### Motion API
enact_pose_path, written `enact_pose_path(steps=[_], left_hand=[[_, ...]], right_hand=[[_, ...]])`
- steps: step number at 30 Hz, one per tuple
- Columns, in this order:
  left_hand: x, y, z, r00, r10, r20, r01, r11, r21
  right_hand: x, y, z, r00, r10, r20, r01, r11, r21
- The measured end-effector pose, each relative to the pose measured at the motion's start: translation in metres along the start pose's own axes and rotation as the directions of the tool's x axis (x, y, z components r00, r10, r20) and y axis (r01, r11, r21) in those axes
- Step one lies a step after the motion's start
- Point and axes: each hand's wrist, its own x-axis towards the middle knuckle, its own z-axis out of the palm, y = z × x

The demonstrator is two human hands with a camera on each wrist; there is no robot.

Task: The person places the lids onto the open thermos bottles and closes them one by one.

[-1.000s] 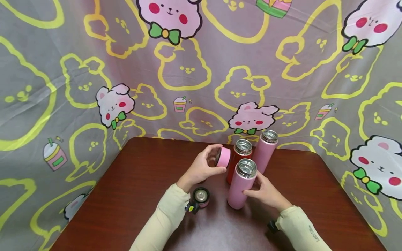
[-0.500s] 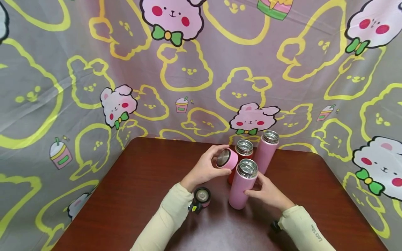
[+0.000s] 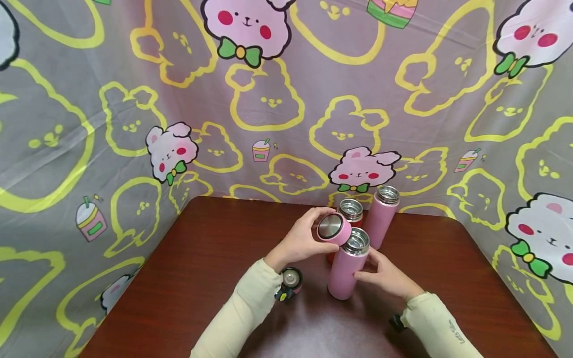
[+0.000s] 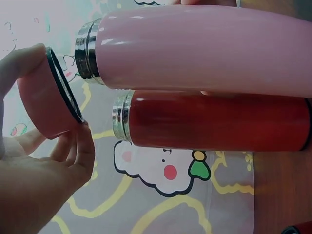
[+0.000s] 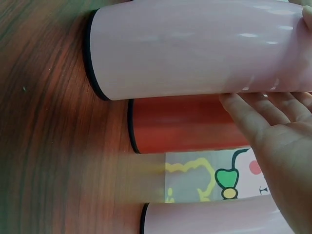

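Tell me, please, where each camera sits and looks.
Head: worn on the head, facing forward and down at the table; left hand, right hand, sleeves show.
Left wrist: worn there, facing the pink lid; mainly the left hand shows.
Right wrist: worn there, facing the held pink bottle; right hand shows.
Wrist views share that bottle and the red bottle.

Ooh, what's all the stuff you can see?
Front bottle: one, pink, nearest the person
Red bottle: one, red, behind front bottle
Back bottle: one, pink, back right
Table: one, brown, under the bottles
Held lid: one, pink, near front bottle's mouth
Table lid: one, pink and black, on table
Cut-off thing: one, red, left wrist view's corner
Cloth: one, grey with cartoons, around table
Gadgets: two, black, at the wrists
Sleeves: two, cream, on the arms
Left hand: one, bare, on held lid
Right hand: one, bare, on front bottle
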Motion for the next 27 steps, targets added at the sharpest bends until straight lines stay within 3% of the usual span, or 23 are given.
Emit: enact_pose_path(steps=[8,27], left_hand=[[0.003,0.006,0.005,0.995,-0.086,0.052,0.086,0.996,0.006],[0.013,0.007,0.016,0.995,-0.048,0.083,0.045,0.998,0.039]], right_hand=[[-0.002,0.002,0.000,1.000,0.005,0.019,-0.005,1.000,0.011],[0.002,0.001,-0.003,1.000,-0.004,0.025,0.003,1.000,0.021]])
